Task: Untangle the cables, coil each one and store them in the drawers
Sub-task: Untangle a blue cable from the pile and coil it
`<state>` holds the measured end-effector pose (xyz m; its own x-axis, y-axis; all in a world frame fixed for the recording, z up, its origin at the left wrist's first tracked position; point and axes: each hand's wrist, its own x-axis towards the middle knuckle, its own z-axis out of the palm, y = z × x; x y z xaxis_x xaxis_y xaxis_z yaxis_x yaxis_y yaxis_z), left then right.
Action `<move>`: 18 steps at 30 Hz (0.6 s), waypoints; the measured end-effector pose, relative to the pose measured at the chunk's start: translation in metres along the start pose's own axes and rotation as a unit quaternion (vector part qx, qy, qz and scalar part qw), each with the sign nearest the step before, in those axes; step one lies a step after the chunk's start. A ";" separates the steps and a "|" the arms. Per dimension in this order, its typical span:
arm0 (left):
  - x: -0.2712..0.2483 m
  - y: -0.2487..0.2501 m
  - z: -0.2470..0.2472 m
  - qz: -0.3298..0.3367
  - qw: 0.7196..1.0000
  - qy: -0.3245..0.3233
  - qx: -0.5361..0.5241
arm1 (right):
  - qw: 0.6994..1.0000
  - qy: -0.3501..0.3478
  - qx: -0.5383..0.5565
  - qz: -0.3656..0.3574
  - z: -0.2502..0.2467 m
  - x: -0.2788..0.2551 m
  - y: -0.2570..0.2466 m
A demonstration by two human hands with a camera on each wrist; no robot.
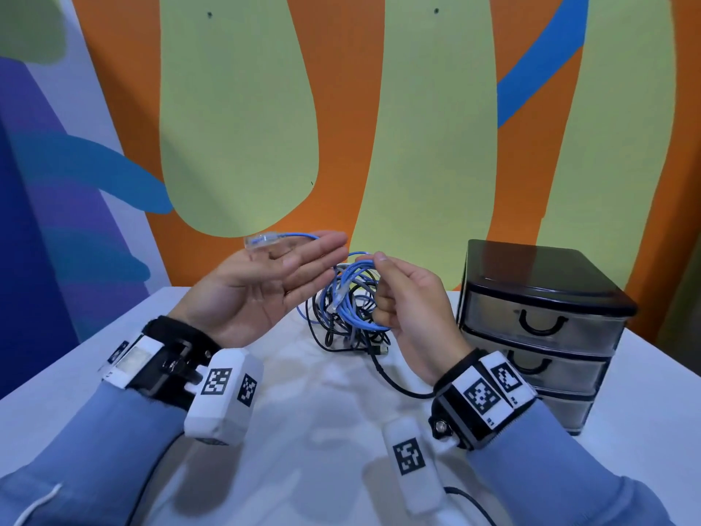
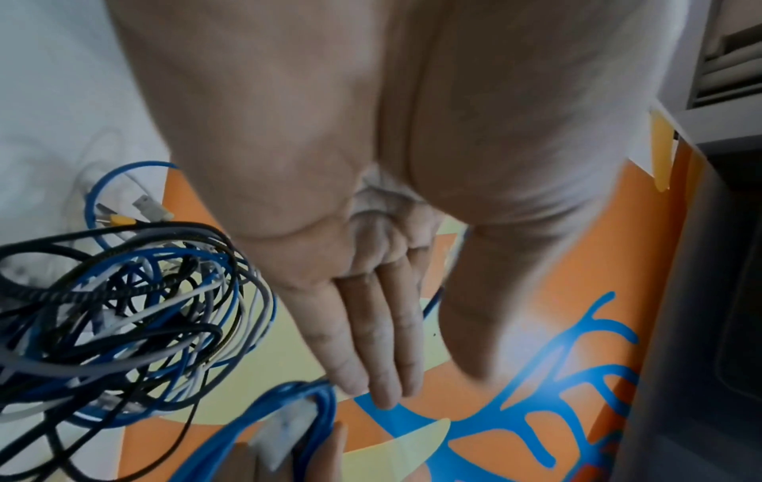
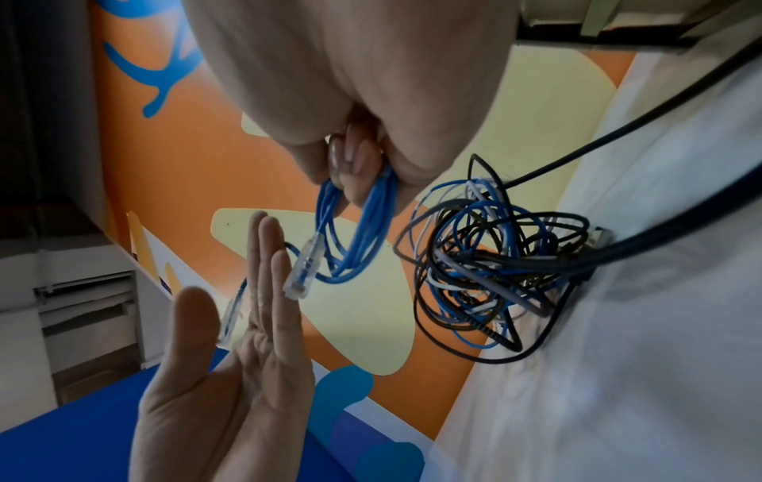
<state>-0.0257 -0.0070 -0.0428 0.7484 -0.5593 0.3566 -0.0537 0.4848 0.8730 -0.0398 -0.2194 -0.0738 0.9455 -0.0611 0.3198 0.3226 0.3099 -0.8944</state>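
Note:
My right hand (image 1: pixel 383 282) grips a coiled light-blue network cable (image 1: pixel 360 305) above the table; the loops hang from its curled fingers (image 3: pixel 359 163), and one clear plug (image 3: pixel 303 270) dangles from the coil (image 3: pixel 359 228). My left hand (image 1: pixel 303 256) is held flat, fingers straight, just left of the coil. The cable's other end with its clear plug (image 1: pixel 261 240) runs behind those fingers (image 3: pixel 264 261). A tangle of black, blue and white cables (image 1: pixel 341 324) lies on the white table (image 1: pixel 303 392) under both hands, also seen in the left wrist view (image 2: pixel 124 319).
A black three-drawer unit (image 1: pixel 538 320) with translucent fronts stands at the table's right, all drawers closed. A black cable (image 1: pixel 394 381) trails from the tangle toward my right wrist. A painted wall (image 1: pixel 235 127) stands close behind the table.

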 end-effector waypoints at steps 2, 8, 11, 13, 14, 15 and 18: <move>0.004 -0.005 0.007 0.020 0.994 0.099 0.049 | 1.000 -0.005 -0.012 0.001 0.000 0.000 0.002; 0.007 -0.013 0.013 0.057 0.961 0.106 0.249 | 0.992 0.001 -0.127 -0.020 0.003 -0.002 0.011; 0.007 -0.017 0.015 0.082 0.940 0.068 0.323 | 0.988 -0.014 -0.145 -0.041 0.002 -0.004 0.012; 0.006 -0.021 0.020 0.067 0.938 0.050 0.337 | 0.990 -0.030 -0.127 -0.045 0.003 -0.006 0.013; 0.005 -0.024 0.023 0.054 0.940 0.046 0.333 | 0.992 -0.035 -0.110 -0.042 0.004 -0.008 0.012; 0.005 -0.026 0.025 0.042 0.943 0.043 0.329 | 0.994 -0.038 -0.098 -0.039 0.005 -0.008 0.011; 0.007 -0.026 0.026 0.017 0.958 0.079 0.275 | 0.994 -0.011 -0.103 -0.041 0.003 -0.005 0.012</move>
<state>-0.0365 -0.0408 -0.0545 0.8280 -0.4202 0.3713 -0.3882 0.0483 0.9203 -0.0406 -0.2127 -0.0848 0.9154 -0.0555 0.3986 0.4023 0.1035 -0.9096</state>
